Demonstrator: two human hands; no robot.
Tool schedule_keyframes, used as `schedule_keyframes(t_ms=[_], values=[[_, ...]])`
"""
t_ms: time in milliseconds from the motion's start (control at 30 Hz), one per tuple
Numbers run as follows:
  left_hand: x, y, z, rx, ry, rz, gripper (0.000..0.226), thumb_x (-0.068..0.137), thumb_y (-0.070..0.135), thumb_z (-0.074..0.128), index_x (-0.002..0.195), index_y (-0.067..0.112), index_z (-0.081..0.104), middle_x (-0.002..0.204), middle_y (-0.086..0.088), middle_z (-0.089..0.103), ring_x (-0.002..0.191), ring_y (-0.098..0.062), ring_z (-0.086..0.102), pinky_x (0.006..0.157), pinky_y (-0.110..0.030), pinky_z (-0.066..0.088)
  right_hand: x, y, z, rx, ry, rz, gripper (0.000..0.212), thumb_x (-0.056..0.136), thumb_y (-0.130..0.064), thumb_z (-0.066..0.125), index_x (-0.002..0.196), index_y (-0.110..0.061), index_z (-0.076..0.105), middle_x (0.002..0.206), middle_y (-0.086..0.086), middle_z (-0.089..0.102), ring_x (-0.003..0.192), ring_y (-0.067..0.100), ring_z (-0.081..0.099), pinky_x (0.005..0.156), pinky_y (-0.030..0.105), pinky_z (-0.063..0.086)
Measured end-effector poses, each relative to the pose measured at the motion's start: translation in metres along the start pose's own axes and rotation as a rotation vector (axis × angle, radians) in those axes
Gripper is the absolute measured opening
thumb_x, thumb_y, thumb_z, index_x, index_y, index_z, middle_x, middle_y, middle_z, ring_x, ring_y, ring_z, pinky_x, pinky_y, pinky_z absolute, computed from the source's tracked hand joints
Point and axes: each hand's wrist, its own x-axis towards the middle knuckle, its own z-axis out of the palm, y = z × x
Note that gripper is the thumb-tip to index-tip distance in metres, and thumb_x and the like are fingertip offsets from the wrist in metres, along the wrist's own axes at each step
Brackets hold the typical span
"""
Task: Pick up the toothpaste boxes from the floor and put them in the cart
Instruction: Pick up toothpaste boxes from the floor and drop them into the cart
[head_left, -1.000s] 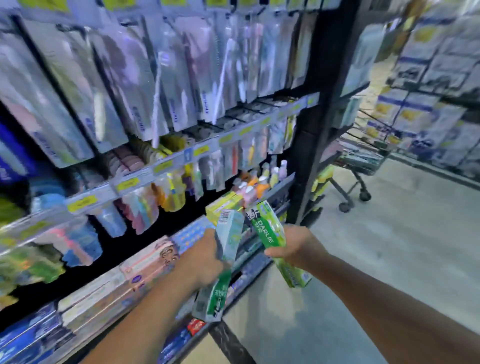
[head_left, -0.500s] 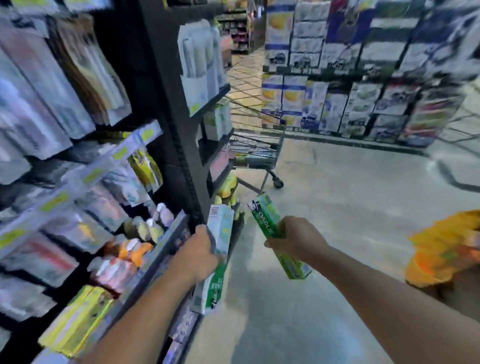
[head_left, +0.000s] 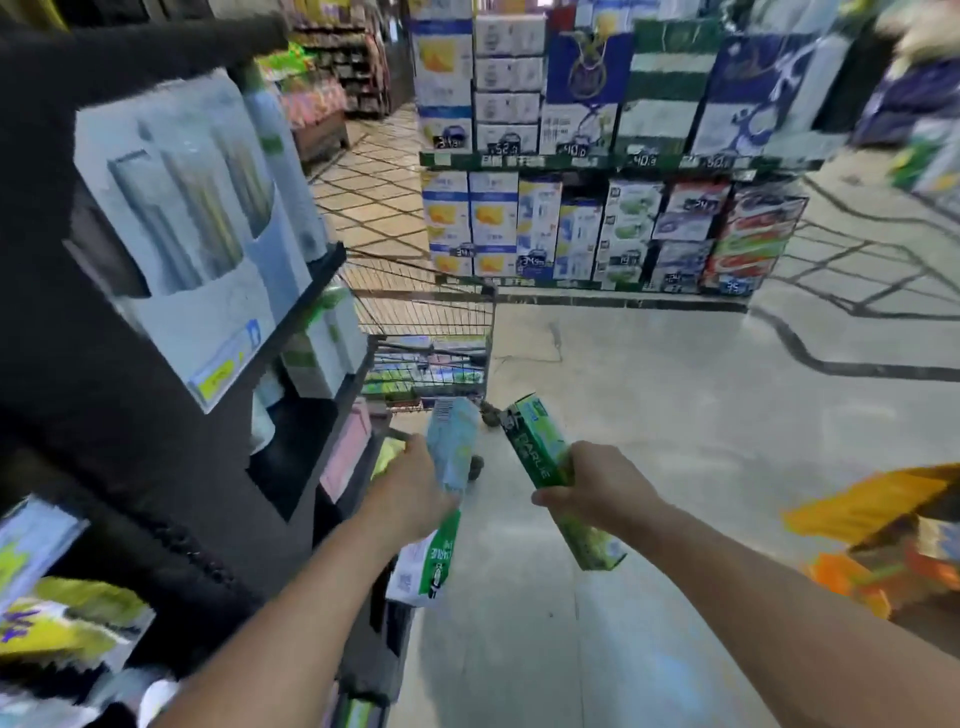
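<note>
My left hand (head_left: 410, 493) grips a pale green and white toothpaste box (head_left: 451, 452) around its middle, held nearly upright. My right hand (head_left: 597, 486) is closed on a green toothpaste box (head_left: 535, 447) that tilts up to the left, with its lower end sticking out below my fist. Both boxes are held at chest height above the floor. The wire shopping cart (head_left: 431, 312) stands straight ahead, just beyond the boxes, with several packages lying in its basket.
A dark shelf unit (head_left: 156, 364) with hanging goods runs close along my left. Stacked cartons fill a display (head_left: 597, 208) behind the cart. Orange and yellow goods (head_left: 883, 540) sit low at the right. Grey concrete floor (head_left: 675, 415) spreads between them.
My view has swung right, away from the shelf and toward the cart, which is now nearer and centred. Both hands keep their boxes, held slightly further forward.
</note>
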Motion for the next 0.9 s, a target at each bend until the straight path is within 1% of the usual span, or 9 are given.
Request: schedule_keyframes(t_ms=[167,233,300,400,467,567,667,767,900], values=[[0.105,0.029,-0.034,-0.076,-0.018,0.004,0.059,0.083,0.026,0.075,0.123,0.013,0.033,0.119,-0.004,0.056,0.104,-0.027,0.060,0.086,-0.041,0.054,0.090,-0.007,-0.041,-0.007,0.045,0.061,0.049,0.073,-0.058,0.077,0.090,-0.018,0.056,0.084,0.001,0.061,0.075,0.018,0.059,0.059,0.030,0.045],[0.144,0.036,-0.038,-0.067,-0.023,0.004,0.060,0.082,0.030,0.075,0.120,0.014,0.032,0.116,-0.004,0.055,0.099,-0.026,0.060,0.083,-0.041,0.054,0.127,-0.004,-0.052,-0.011,0.061,0.073,0.047,0.073,-0.058,0.077,0.086,-0.019,0.055,0.082,0.000,0.061,0.074,0.017,0.059,0.059,0.030,0.045],[0.184,0.045,-0.040,-0.059,-0.031,0.007,0.059,0.083,0.031,0.074,0.121,0.012,0.032,0.113,-0.005,0.054,0.095,-0.024,0.058,0.078,-0.036,0.052,0.168,0.000,-0.063,-0.012,0.072,0.074,0.046,0.073,-0.058,0.077,0.083,-0.020,0.053,0.079,-0.001,0.059,0.072,0.017,0.058,0.057,0.030,0.043],[0.241,0.055,-0.039,-0.058,-0.026,-0.005,0.056,0.084,0.032,0.073,0.118,0.015,0.033,0.115,-0.003,0.056,0.097,-0.024,0.058,0.080,-0.036,0.051,0.234,0.007,-0.075,-0.044,0.060,0.051,0.048,0.073,-0.060,0.076,0.085,-0.019,0.054,0.082,0.000,0.060,0.076,0.019,0.058,0.058,0.030,0.043],[0.277,0.064,-0.041,-0.042,-0.005,-0.017,0.062,0.085,0.034,0.073,0.127,0.012,0.032,0.120,-0.004,0.056,0.102,-0.026,0.058,0.083,-0.037,0.051,0.282,0.012,-0.082,-0.037,0.046,0.038,0.049,0.073,-0.060,0.076,0.089,-0.019,0.056,0.087,0.002,0.063,0.079,0.019,0.060,0.063,0.032,0.050],[0.330,0.079,-0.052,-0.034,0.019,-0.067,0.067,0.087,0.031,0.072,0.134,0.009,0.029,0.120,-0.007,0.055,0.100,-0.025,0.056,0.076,-0.032,0.047,0.353,0.012,-0.100,-0.047,0.006,0.001,0.051,0.071,-0.062,0.076,0.091,-0.019,0.057,0.088,0.002,0.064,0.079,0.019,0.061,0.070,0.035,0.054],[0.383,0.087,-0.068,-0.051,0.026,-0.157,0.065,0.087,0.032,0.073,0.131,0.011,0.030,0.128,-0.011,0.055,0.106,-0.028,0.059,0.083,-0.033,0.050,0.415,0.003,-0.123,-0.079,-0.047,-0.067,0.047,0.072,-0.060,0.076,0.080,-0.022,0.050,0.082,0.000,0.060,0.072,0.016,0.057,0.058,0.032,0.045],[0.437,0.088,-0.082,-0.106,0.066,-0.230,0.055,0.083,0.034,0.074,0.115,0.018,0.032,0.115,-0.006,0.059,0.096,-0.027,0.063,0.080,-0.044,0.057,0.475,-0.013,-0.143,-0.069,-0.075,-0.130,0.043,0.075,-0.053,0.077,0.070,-0.025,0.046,0.071,-0.004,0.054,0.061,0.009,0.050,0.050,0.029,0.037],[0.495,0.083,-0.093,-0.130,0.084,-0.258,0.053,0.080,0.039,0.073,0.113,0.020,0.036,0.102,0.000,0.060,0.086,-0.020,0.063,0.066,-0.036,0.055,0.550,-0.035,-0.145,-0.129,-0.124,-0.219,0.046,0.075,-0.056,0.077,0.068,-0.021,0.048,0.071,0.000,0.055,0.062,0.013,0.052,0.054,0.031,0.040]])
